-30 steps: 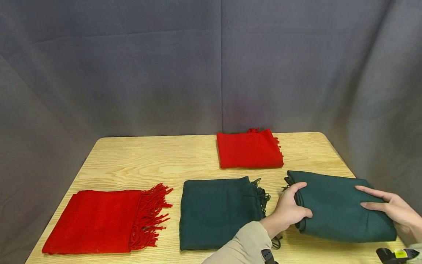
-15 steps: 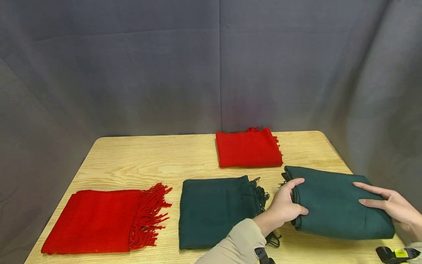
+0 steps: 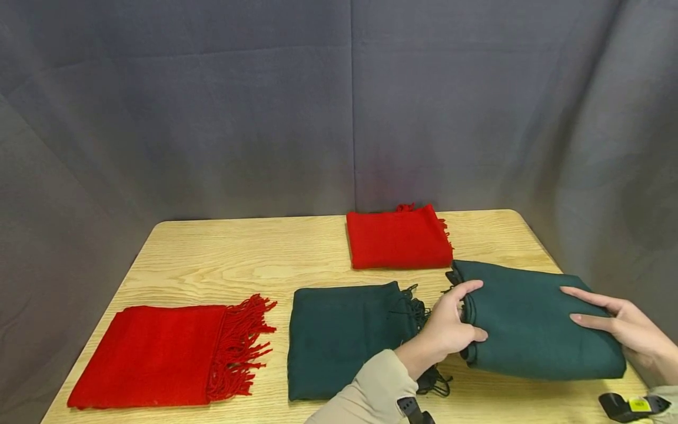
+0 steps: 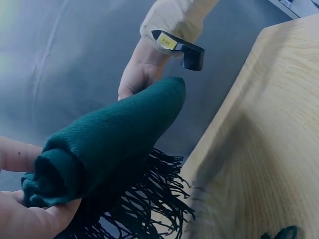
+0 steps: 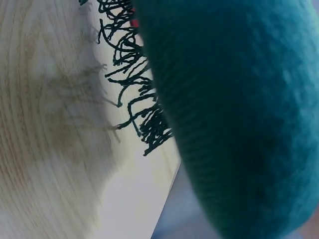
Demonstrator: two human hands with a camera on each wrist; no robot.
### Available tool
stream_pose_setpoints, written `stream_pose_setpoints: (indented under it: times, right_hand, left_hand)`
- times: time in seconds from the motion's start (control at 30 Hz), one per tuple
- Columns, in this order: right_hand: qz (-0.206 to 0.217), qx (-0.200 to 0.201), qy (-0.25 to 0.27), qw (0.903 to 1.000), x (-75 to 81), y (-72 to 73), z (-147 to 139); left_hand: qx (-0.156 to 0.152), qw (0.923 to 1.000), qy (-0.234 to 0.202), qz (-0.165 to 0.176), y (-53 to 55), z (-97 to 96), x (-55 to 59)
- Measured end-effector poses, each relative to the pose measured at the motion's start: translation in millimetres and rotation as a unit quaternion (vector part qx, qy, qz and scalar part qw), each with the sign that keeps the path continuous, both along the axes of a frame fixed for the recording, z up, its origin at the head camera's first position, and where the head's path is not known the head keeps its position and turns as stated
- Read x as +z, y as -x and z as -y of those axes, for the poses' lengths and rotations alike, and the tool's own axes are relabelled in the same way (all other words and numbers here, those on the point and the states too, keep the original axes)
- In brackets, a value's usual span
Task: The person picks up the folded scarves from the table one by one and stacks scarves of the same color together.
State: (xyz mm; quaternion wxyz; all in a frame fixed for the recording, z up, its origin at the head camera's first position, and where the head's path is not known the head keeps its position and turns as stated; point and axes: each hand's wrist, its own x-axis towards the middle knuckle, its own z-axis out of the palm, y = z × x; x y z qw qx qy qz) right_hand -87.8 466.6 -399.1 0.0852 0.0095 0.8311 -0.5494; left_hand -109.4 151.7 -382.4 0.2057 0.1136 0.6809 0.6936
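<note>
A folded dark green scarf [image 3: 529,324] is held up off the table at the right, between both hands. My left hand [image 3: 447,324] grips its left end, with thumb and a finger over the top layer. At the right end, my right hand [image 3: 635,333] holds it with two digits on top; the others are hidden below. In the left wrist view the scarf's rolled, layered end [image 4: 55,177] sits between left thumb and fingers, and dark fringe [image 4: 149,199] dangles underneath. The right wrist view shows the green cloth [image 5: 234,109] very close, fringe hanging over the wood.
On the wooden table [image 3: 254,253], a second folded dark green scarf [image 3: 344,341] lies left of the held one, partly behind the left forearm. A fringed red scarf [image 3: 153,353] lies far left, another folded red one [image 3: 399,241] at the back. Grey curtains [image 3: 238,118] surround the table.
Both hands have carried the green scarf slightly left and up in the head view, keeping their grip. The other scarves stay where they were.
</note>
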Motion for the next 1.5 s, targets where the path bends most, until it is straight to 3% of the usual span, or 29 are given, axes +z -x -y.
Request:
stream_pose_setpoints:
  times: [0.33,0.6,0.83,1.27,1.5]
  right_hand:
    - [-0.019,0.022,-0.014,0.9995,7.8,0.6,15.6]
    - [-0.022,0.032,0.015,0.9991,15.1,-1.6,26.9]
    - [-0.020,0.017,-0.027,0.9993,21.3,-1.6,34.0]
    - [-0.029,0.030,0.043,0.9982,35.2,-2.3,49.1]
    - [-0.029,0.060,0.132,0.9890,41.1,-1.2,60.7]
  left_hand:
    - [-0.031,0.9990,-0.033,0.002,1.9,18.5,3.2]
    - [-0.043,0.9976,-0.054,0.010,2.5,35.1,5.6]
    - [-0.051,0.9955,-0.079,0.006,2.0,44.2,12.7]
    - [-0.068,0.9913,-0.113,-0.003,7.9,61.6,21.0]
    - [-0.079,0.9871,-0.139,-0.004,13.3,78.5,21.8]
